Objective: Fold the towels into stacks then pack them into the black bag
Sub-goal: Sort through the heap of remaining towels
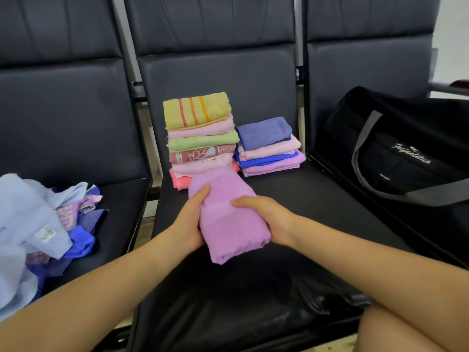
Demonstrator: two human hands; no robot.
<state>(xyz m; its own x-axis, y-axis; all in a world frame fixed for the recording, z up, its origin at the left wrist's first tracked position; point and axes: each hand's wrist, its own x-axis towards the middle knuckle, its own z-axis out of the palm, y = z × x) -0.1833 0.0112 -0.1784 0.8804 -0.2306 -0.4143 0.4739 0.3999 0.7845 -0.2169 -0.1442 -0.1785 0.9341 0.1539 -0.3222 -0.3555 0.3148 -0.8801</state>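
A folded pink-purple towel [228, 219] is held over the middle seat. My left hand [189, 219] grips its left side and my right hand [266, 217] grips its right side, thumbs on top. Behind it stands a tall stack of folded towels [200, 138] with a yellow striped one on top. A shorter stack [269, 146] topped by a blue-violet towel stands to its right. The black bag [396, 153] with grey straps lies on the right seat. A heap of unfolded towels [43, 224] in light blue, blue and purple lies on the left seat.
All of this sits on a row of black padded seats [291, 199] with metal gaps between them. My bare knee [406, 329] shows at the bottom right. A white wall is at the far right.
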